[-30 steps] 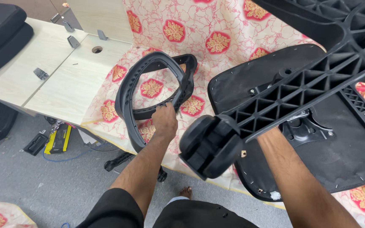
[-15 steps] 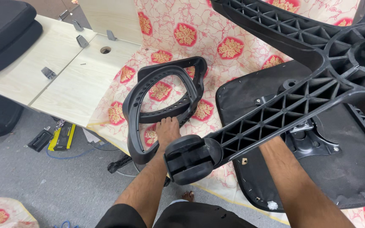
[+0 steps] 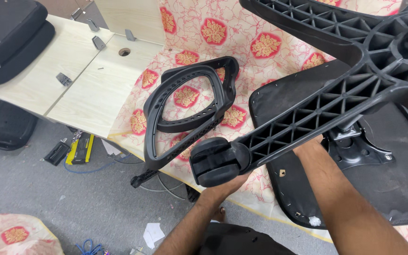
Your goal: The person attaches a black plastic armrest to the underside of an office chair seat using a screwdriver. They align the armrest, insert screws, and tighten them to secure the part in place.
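A black ribbed star-shaped chair base [image 3: 317, 118] is held up in front of me, one leg pointing down-left and ending in a black caster wheel [image 3: 216, 160]. My left hand [image 3: 227, 185] cups the caster from below, its fingers pressed against the underside. My right hand [image 3: 308, 145] reaches up behind that same leg and grips it, with most of the fingers hidden by the plastic. Left of the caster, two black loop-shaped armrest frames [image 3: 185, 106] lie stacked on the table edge.
An upturned black seat [image 3: 393, 189] with a metal mechanism plate [image 3: 355, 146] lies on a red-flowered cloth [image 3: 242, 33]. Pale wooden panels [image 3: 86, 85] and a black cushion [image 3: 10, 38] sit at the left. A yellow-black tool [image 3: 81, 148] and cables lie on the grey floor.
My left hand has left the armrest frames and moved right, under the caster. The chair base has swung higher and closer to me.
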